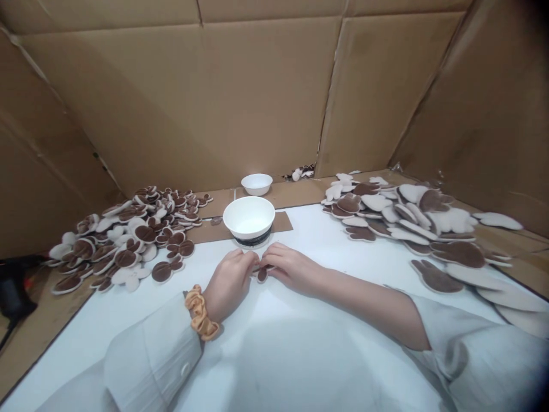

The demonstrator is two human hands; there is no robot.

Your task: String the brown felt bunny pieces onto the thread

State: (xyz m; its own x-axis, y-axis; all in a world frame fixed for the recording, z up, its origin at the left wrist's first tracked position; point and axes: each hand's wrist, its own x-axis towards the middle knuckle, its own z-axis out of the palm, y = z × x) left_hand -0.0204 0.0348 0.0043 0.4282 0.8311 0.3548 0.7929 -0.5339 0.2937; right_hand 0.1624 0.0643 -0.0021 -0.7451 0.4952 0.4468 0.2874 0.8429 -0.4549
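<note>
My left hand (231, 280) and my right hand (294, 267) meet over the white tabletop, just in front of a white bowl (249, 216). Between their fingertips is a small brown plush cutout (262, 275) with a pale edge, mostly covered by the fingers. Both hands are closed on it, the left from its left side and the right from above and the right. It looks like the bow-shaped or eared pieces in the left pile, but its full outline is hidden. An orange scrunchie (199, 313) circles my left wrist.
To the left lies a heap of small brown-and-white plush pieces (128, 252). A heap of larger rabbit-head-shaped pieces (398, 212) spreads on the right. A second white bowl (256, 183) stands behind. A black glue-gun-like tool (15, 289) is at far left. Cardboard walls (266, 97) enclose the table.
</note>
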